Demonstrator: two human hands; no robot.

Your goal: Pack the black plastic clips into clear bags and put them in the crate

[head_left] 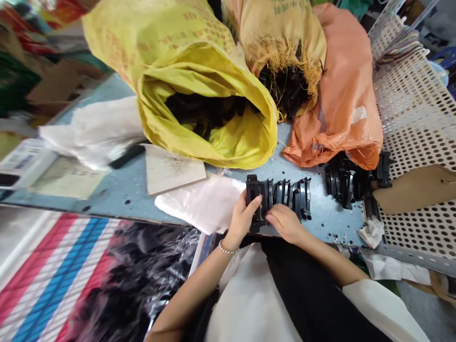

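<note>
Below centre, a black part [253, 187] is gripped by the left hand [245, 217]; the right hand's [285, 223] grip cannot be told. Pieces [302, 199] are lined up; a pile [344, 183] at right seems left unsorted.

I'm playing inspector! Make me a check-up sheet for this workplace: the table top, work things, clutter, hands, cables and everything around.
Surface: blue-grey table, dark spots on it.
Work things: black plastic parts in a row; a pile of similar parts at the orange sack's mouth.
Clutter: yellow sack, tan sack, pale board, white plastic sheet.
Hands: left hand grips one black part; right hand is close beside it, its grip unclear.
Cables: nothing seen.
Surroundings: white perforated panel on the picture's right; striped surface lower left.
</note>
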